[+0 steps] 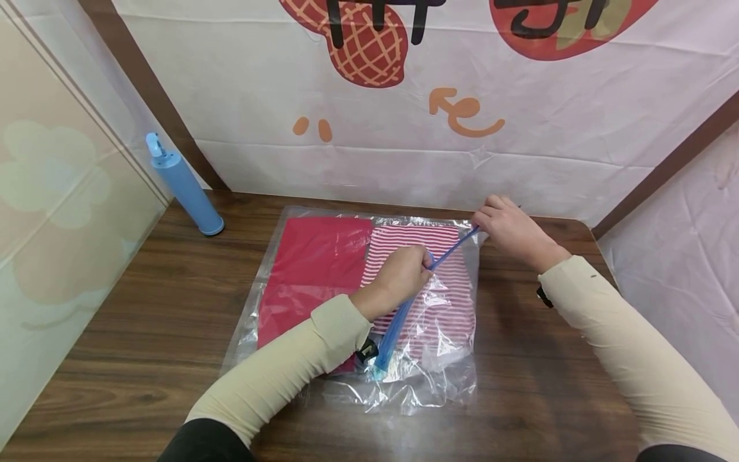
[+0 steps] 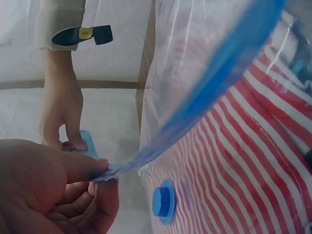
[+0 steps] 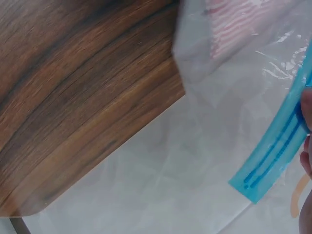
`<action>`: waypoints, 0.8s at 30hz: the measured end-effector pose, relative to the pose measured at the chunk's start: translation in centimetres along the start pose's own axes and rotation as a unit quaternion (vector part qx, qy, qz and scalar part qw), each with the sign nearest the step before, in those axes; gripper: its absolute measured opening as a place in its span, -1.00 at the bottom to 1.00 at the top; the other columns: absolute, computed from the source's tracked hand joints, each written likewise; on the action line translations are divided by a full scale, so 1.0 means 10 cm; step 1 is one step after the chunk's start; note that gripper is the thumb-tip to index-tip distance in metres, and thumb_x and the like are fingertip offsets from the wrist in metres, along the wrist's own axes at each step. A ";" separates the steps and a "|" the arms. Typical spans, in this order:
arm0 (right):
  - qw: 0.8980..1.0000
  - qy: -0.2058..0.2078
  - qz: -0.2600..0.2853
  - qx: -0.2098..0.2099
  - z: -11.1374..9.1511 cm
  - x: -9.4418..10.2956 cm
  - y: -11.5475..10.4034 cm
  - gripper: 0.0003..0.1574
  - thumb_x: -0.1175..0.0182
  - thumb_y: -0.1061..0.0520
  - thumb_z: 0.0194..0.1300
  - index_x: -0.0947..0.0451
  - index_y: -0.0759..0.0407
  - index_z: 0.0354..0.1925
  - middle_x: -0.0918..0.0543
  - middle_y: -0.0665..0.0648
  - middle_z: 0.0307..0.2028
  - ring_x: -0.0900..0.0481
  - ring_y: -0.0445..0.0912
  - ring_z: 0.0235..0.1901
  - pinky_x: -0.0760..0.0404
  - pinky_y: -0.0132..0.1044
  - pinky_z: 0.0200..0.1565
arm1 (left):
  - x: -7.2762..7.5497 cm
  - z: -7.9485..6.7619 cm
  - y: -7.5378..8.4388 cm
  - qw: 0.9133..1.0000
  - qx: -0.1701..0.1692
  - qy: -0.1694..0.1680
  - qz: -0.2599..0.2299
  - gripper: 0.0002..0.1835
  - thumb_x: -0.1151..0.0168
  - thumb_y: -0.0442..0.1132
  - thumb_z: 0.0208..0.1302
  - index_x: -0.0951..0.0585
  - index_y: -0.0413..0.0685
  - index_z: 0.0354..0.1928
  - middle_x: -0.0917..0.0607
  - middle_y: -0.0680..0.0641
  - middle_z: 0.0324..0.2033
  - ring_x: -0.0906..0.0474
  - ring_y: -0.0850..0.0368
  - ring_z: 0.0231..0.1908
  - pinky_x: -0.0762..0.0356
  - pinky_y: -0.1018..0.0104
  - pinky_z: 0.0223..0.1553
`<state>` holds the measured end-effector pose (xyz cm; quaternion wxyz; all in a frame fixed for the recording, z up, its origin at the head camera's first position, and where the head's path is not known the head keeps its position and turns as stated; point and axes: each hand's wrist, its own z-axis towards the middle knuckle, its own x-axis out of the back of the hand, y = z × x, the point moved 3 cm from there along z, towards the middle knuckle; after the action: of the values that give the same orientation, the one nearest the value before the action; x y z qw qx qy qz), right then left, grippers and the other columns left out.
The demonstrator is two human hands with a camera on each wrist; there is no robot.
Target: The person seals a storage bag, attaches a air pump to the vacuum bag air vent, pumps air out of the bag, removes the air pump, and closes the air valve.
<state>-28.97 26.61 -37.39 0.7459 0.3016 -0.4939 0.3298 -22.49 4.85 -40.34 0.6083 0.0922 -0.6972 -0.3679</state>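
Pinching the blue strip, both hands partly hide it.

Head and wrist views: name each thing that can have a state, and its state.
Left hand: pinching the blue strip
Right hand: gripping its end
Blue strip: stretched between the hands; sealing unclear
Clear bag: filled, wrinkled
Red cloth: inside the bag
Striped cloth: also inside
Blue cap: on the bag
Blue canister: standing upright

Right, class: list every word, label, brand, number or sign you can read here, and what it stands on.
No text reads clearly.
Black lettering on the backdrop: cut off at the top.
Yellow label on the right arm's black strap: too small.
Small dark lettering on the pale cloth, left wrist view: too blurred.
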 end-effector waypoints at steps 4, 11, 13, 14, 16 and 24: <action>1.000 0.003 -0.010 0.000 -0.02 0.01 0.05 -0.76 -0.44 0.44 0.04 -0.63 0.29 -0.31 -0.67 0.19 -0.36 -0.47 0.16 -0.20 -0.47 0.10 -0.03 | -0.01 0.00 0.02 1.000 -0.001 -0.003 -0.003 -0.95 -0.33 -0.35 0.35 -0.69 -0.15 -0.19 -0.73 -0.01 -0.36 -0.57 0.21 -0.38 -0.59 0.41 -0.28; 0.999 0.000 -0.033 -0.003 -0.02 0.05 0.11 -0.68 -0.56 0.40 -0.06 -0.65 0.24 -0.32 -0.69 0.14 -0.36 -0.49 0.14 -0.18 -0.47 0.08 -0.08 | -0.01 -0.01 0.02 1.000 0.011 -0.005 -0.010 -0.93 -0.33 -0.36 0.35 -0.67 -0.15 -0.17 -0.73 -0.02 -0.34 -0.57 0.22 -0.38 -0.59 0.42 -0.30; 0.999 0.006 -0.033 -0.001 -0.02 0.05 0.11 -0.65 -0.57 0.43 -0.11 -0.65 0.24 -0.34 -0.69 0.14 -0.37 -0.48 0.13 -0.19 -0.47 0.07 -0.09 | -0.01 -0.01 0.01 1.000 0.011 -0.006 -0.012 -0.94 -0.33 -0.36 0.35 -0.67 -0.15 -0.17 -0.72 -0.01 -0.34 -0.56 0.22 -0.38 -0.59 0.42 -0.31; 0.999 0.010 -0.031 0.000 -0.02 0.05 0.10 -0.64 -0.57 0.44 -0.12 -0.65 0.25 -0.35 -0.69 0.14 -0.38 -0.48 0.13 -0.20 -0.47 0.07 -0.09 | -0.01 -0.01 0.01 1.000 0.010 -0.007 -0.012 -0.94 -0.33 -0.36 0.35 -0.66 -0.15 -0.17 -0.72 -0.01 -0.34 -0.56 0.22 -0.38 -0.59 0.42 -0.31; 0.999 0.018 -0.029 0.000 -0.02 0.06 0.09 -0.65 -0.56 0.45 -0.13 -0.65 0.26 -0.36 -0.70 0.14 -0.39 -0.48 0.12 -0.22 -0.45 0.06 -0.11 | -0.01 -0.02 0.00 1.000 0.010 -0.008 -0.014 -0.94 -0.32 -0.36 0.35 -0.66 -0.15 -0.17 -0.71 -0.01 -0.35 -0.55 0.22 -0.38 -0.58 0.42 -0.31; 0.999 0.024 -0.022 -0.006 -0.05 0.05 0.06 -0.81 -0.46 0.41 0.07 -0.67 0.29 -0.32 -0.72 0.18 -0.37 -0.45 0.13 -0.25 -0.45 0.06 -0.14 | 0.02 -0.01 0.00 1.000 -0.001 0.001 -0.007 -0.96 -0.32 -0.37 0.34 -0.68 -0.15 -0.20 -0.71 -0.01 -0.37 -0.55 0.22 -0.39 -0.59 0.40 -0.29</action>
<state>-29.03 27.50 -37.04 0.7663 0.2997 -0.4711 0.3178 -22.46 4.70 -40.18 0.6064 0.0963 -0.6957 -0.3728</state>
